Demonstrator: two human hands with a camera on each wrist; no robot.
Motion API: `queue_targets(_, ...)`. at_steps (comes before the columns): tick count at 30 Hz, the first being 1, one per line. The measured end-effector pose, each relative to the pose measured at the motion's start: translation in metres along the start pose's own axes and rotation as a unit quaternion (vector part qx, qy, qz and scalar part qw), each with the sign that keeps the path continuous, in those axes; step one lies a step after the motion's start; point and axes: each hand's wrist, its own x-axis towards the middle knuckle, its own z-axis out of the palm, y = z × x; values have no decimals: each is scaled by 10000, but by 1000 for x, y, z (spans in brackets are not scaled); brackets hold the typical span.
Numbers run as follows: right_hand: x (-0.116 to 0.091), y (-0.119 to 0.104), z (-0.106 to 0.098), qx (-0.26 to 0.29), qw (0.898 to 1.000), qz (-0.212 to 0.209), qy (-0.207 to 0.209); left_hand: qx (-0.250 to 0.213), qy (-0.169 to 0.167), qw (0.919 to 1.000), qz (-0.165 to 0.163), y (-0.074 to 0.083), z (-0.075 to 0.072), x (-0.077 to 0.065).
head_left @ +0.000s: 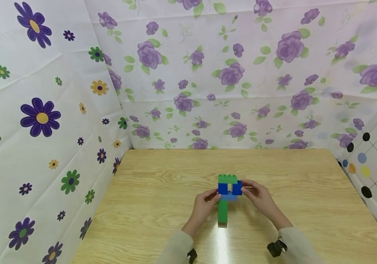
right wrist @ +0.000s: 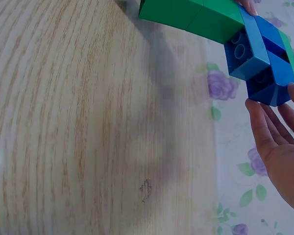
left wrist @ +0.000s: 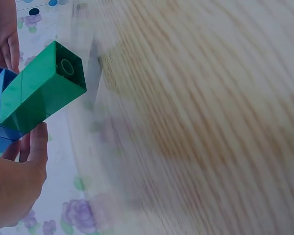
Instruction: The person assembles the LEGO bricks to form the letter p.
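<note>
Both hands hold an assembly of toy building bricks. Its stem is two green bricks (head_left: pixel 223 212), joined to a light-blue brick (head_left: pixel 231 197). Above that sit two dark blue bricks with a gap between them, capped by a studded green brick (head_left: pixel 228 179). My left hand (head_left: pixel 204 206) grips the left side near the light-blue brick, thumb in front. On the right, the outer dark blue brick (right wrist: pixel 279 78) juts out past the light-blue one, and my right hand (head_left: pixel 261 201) pinches it between thumb and fingers. The left wrist view shows the stem's hollow underside (left wrist: pixel 68 67).
A light wooden table (head_left: pixel 155 172) lies under the hands. Behind it hangs a cloth with purple roses (head_left: pixel 231 75); a flower-print cloth (head_left: pixel 43 154) stands at the left and a dotted one (head_left: pixel 373 165) at the right. Dark devices (head_left: pixel 276 248) are strapped at both wrists.
</note>
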Motion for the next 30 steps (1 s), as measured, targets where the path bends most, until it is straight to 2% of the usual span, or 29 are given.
queue_targets(6,3,7,5,-39,9999,163,-23,-156,159,9995,-215,-6,2,4)
queue_targets(13,7,15,9,201,9985,497,-119,-83,419,9982,-429,-9,5,9)
queue_targets(15,6,11,10,241,9981,550,-151,-34,466,9977,-481,-10,6,10)
queue_targets(21,8,12,13,334,9971,659,-202,33,545,9973,-488,-11,8,12)
queue_targets(30,11,29,19,299,9981,540,96,112,828,9958,-365,-14,11,17)
